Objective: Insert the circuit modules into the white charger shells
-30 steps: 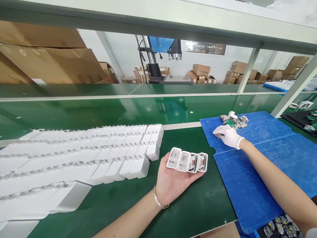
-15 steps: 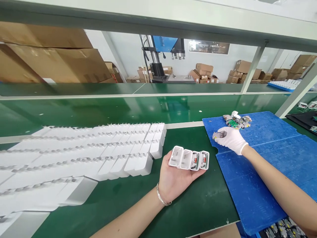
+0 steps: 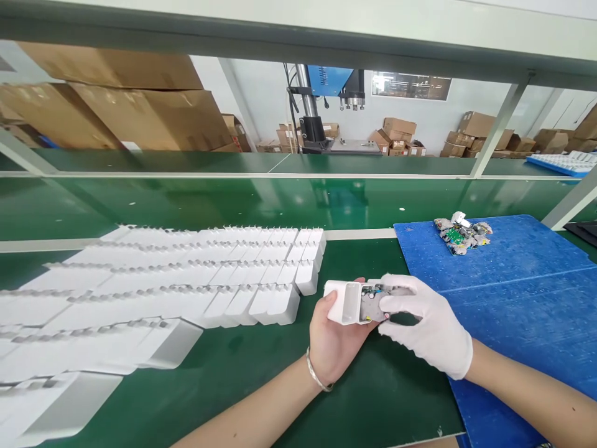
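Bare and wearing a bracelet, my left hand [image 3: 333, 345] is closed around white plastic housings [image 3: 342, 301], whose open ends face right. In my white-gloved right hand [image 3: 422, 320], thumb and fingers pinch a grey circuit board assembly [image 3: 372, 305] with small components. That assembly is at the mouth of one housing; how far inside it sits, I cannot tell. The other housings in my left hand are mostly hidden. More board assemblies [image 3: 461, 235], one with a green board showing, lie in a pile on the blue sheet [image 3: 508, 270].
Rows of white housings [image 3: 186, 292] cover the left of the green bench [image 3: 261, 373]. A shelf beam [image 3: 298, 40] crosses overhead, with a post [image 3: 501, 127] at right. Behind stand cardboard boxes [image 3: 153, 121] and a blue-headed machine [image 3: 329, 81].
My right hand has moved left from the blue sheet to the housings, bringing the grey board assembly. My left hand has turned the housings so their openings face right. The view has shifted slightly.
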The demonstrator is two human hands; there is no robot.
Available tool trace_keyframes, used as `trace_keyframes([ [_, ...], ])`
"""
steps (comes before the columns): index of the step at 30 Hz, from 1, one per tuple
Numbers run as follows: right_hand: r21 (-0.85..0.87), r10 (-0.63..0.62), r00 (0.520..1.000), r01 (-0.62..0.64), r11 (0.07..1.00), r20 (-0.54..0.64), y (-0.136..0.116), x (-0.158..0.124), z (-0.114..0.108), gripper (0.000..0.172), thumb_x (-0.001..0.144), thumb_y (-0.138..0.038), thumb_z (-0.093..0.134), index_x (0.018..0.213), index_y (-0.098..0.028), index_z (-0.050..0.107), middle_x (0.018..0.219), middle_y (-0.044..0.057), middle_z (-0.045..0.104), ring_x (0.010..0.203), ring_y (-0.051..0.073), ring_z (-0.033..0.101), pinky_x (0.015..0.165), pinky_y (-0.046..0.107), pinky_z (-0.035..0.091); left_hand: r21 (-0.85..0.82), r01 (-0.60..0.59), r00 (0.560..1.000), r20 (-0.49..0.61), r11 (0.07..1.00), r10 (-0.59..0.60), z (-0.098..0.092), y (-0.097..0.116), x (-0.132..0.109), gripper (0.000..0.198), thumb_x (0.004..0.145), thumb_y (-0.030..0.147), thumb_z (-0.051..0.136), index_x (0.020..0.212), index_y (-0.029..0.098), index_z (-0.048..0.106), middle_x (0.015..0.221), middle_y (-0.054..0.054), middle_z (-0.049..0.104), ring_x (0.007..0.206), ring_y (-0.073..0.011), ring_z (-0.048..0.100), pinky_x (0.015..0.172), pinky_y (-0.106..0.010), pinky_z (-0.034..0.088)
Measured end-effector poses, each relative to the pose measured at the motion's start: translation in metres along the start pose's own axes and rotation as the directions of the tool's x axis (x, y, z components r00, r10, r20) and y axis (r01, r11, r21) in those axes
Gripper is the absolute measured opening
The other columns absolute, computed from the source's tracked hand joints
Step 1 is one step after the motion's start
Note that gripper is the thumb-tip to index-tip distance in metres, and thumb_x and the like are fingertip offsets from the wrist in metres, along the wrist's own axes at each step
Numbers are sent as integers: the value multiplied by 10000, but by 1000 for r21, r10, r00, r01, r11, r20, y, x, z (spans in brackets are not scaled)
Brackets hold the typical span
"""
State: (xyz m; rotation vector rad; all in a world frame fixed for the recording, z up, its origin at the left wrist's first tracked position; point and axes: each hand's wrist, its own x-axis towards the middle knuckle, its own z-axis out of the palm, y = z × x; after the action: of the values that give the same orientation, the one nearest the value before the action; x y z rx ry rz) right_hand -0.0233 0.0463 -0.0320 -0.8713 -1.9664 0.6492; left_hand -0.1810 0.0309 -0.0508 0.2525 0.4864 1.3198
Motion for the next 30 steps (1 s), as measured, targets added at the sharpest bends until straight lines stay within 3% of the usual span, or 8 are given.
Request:
trace_keyframes([
  [8,-49,-134,991,133,990,-19,-12,-1,-7,128,752,-109,603,773,-218,666,973,44,695,863,162,681,775,255,590,42,19,1000,24,999,-20,-4,0,1,463,617,458,679,970,159,657,911,-78,660,844,-263,594,754,-370,453],
  [18,32,-75,997,76,997,-33,-13,-3,1,201,749,-98,581,866,-249,643,908,36,683,891,190,674,816,307,591,95,-15,995,96,995,6,-5,-1,0,419,674,428,627,998,162,634,888,-79,644,769,-229,578,665,-327,412],
  [24,159,-25,999,19,987,36,-10,-5,7,283,797,-103,542,1020,-264,609,851,12,668,756,143,671,638,224,605,147,-31,995,102,989,16,-3,-2,-1,444,637,415,671,1002,165,629,845,-63,643,705,-206,568,626,-308,416],
  [27,75,-57,998,55,996,24,-5,-4,6,255,787,-147,605,1008,-268,641,984,35,671,894,180,657,754,291,593,113,7,999,52,994,-13,-4,-3,-1,444,650,434,662,1004,168,632,848,-61,647,746,-222,583,670,-328,439],
  [30,62,-46,999,45,997,19,0,-2,-3,316,792,-214,629,1105,-262,636,1056,57,653,951,200,632,836,357,557,55,47,997,54,997,-50,-4,-3,-1,418,683,448,623,983,158,645,956,-90,658,917,-285,586,814,-410,448],
])
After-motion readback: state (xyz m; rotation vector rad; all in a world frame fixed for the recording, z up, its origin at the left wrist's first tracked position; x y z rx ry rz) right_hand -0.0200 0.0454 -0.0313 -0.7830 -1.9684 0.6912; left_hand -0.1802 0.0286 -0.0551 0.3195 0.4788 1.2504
